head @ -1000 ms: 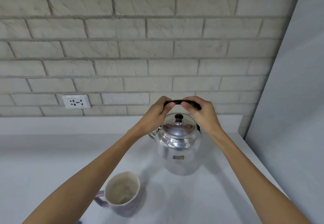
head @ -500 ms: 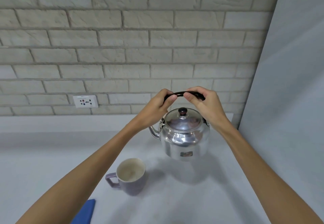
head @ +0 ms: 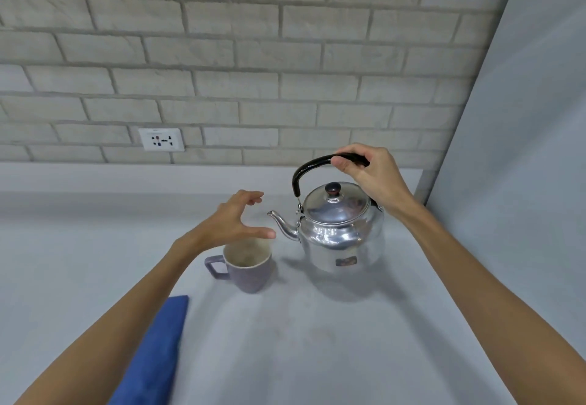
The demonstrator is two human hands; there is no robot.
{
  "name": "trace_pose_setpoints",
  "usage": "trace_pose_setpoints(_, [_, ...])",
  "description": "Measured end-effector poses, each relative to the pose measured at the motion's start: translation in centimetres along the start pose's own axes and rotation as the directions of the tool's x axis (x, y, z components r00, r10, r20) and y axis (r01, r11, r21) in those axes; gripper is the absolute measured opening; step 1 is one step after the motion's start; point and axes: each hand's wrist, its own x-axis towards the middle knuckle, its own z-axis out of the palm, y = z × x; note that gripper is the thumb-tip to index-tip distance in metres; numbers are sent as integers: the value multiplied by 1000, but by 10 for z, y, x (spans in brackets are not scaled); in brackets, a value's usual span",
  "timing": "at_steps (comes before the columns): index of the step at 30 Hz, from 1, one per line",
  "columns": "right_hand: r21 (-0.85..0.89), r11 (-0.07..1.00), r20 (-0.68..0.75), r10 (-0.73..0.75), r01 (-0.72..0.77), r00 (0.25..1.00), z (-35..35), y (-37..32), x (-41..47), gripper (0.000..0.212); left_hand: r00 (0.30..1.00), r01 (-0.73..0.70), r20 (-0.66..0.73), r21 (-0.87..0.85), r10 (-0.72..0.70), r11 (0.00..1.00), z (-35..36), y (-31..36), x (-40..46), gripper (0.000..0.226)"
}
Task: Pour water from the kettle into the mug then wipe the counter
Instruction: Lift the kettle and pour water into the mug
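Note:
A shiny steel kettle [head: 341, 233] with a black arched handle hangs just above the grey counter [head: 317, 341], spout pointing left. My right hand [head: 371, 173] is shut on the right part of that handle. A purple mug [head: 249, 266] with a pale inside stands upright left of the kettle, its handle to the left. My left hand [head: 234, 223] hovers over the mug's far rim, fingers spread, holding nothing. A folded blue cloth [head: 155, 350] lies on the counter near the front left, partly hidden by my left forearm.
A brick wall runs along the back with a white socket plate [head: 161, 139]. A plain grey side wall [head: 523, 150] closes the counter on the right, close to the kettle.
My left hand has let go of the kettle handle and dropped toward the mug. The kettle now hangs from my right hand alone. The view has tilted down, showing more of the blue cloth.

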Motion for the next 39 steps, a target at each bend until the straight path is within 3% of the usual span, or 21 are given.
trace_pose_setpoints(3, [-27,1000,30,9,-8,999,6,3,-1,17,990,102,84,101,-110,990,5,-26,-14,116])
trace_pose_setpoints(6, [-64,998,61,-11,15,998,11,3,0,15,972,180,139,92,-192,979,13,-44,-23,123])
trace_pose_setpoints(11, [-95,994,120,-42,54,992,17,-1,3,8,955,268,160,-117,-248,956,26,-60,-28,121])
trace_pose_setpoints(17, [-119,990,165,-49,69,985,21,-8,5,9,957,277,171,-292,-235,915,33,-66,-28,97])
trace_pose_setpoints(33, [-242,959,212,-94,146,973,26,-21,13,13,969,243,125,-320,-213,916,39,-73,-28,96])
trace_pose_setpoints(39, [-257,954,218,-100,156,971,26,-21,14,11,968,243,133,-315,-211,917,39,-72,-28,81])
